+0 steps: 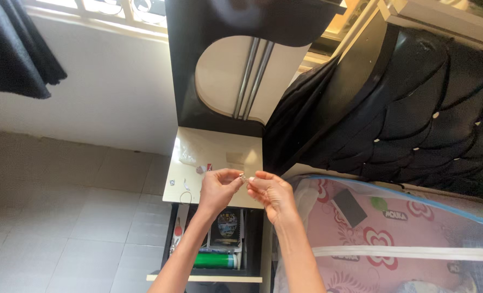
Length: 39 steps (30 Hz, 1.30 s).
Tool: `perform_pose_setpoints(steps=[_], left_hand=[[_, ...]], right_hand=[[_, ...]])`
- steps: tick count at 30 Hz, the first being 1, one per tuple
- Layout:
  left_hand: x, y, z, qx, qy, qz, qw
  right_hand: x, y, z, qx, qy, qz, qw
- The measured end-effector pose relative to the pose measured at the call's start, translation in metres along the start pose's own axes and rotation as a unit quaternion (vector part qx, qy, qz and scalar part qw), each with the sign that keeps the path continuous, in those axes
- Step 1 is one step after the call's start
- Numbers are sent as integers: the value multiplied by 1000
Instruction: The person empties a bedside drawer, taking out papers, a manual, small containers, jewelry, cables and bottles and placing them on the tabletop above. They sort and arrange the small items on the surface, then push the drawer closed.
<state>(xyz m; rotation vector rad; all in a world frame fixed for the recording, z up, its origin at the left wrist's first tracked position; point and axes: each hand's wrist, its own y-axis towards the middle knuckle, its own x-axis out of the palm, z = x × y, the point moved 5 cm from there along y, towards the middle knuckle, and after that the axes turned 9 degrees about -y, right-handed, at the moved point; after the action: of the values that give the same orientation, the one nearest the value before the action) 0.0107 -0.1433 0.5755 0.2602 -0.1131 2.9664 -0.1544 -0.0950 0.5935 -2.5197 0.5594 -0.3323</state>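
Note:
My left hand (218, 189) and my right hand (273, 193) meet above the front edge of a cream bedside table (214, 149). Their fingertips pinch a tiny shiny object (243, 177) between them; what kind of object it is cannot be made out. A few small items lie on the tabletop to the left of my hands: a small red piece (209, 166), a pale pinkish piece (200, 170) and little silvery bits (186, 185).
A black padded headboard (415, 114) stands at right above a bed with a pink flowered net cover (393, 233). The table's lower shelf holds a green cylinder (215, 260) and a dark packet (228, 225). Grey floor tiles (62, 217) spread left. A dark cloth (13, 49) hangs at top left.

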Motion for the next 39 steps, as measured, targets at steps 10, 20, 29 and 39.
perform_pose_setpoints(steps=[10,20,29,39], left_hand=[[25,-52,0,156,221,111,956],[21,-89,-51,-23,92,-7,996],[-10,-126,-90,-42,133,232,963],[-3,-161,-165,-102,120,247,956]], right_hand=[[-50,-8,32,58,55,-22,997],[-60,-12,44,-85,7,-16,996],[-50,0,133,3,18,29,999],[-48,28,263,165,-91,14,982]])
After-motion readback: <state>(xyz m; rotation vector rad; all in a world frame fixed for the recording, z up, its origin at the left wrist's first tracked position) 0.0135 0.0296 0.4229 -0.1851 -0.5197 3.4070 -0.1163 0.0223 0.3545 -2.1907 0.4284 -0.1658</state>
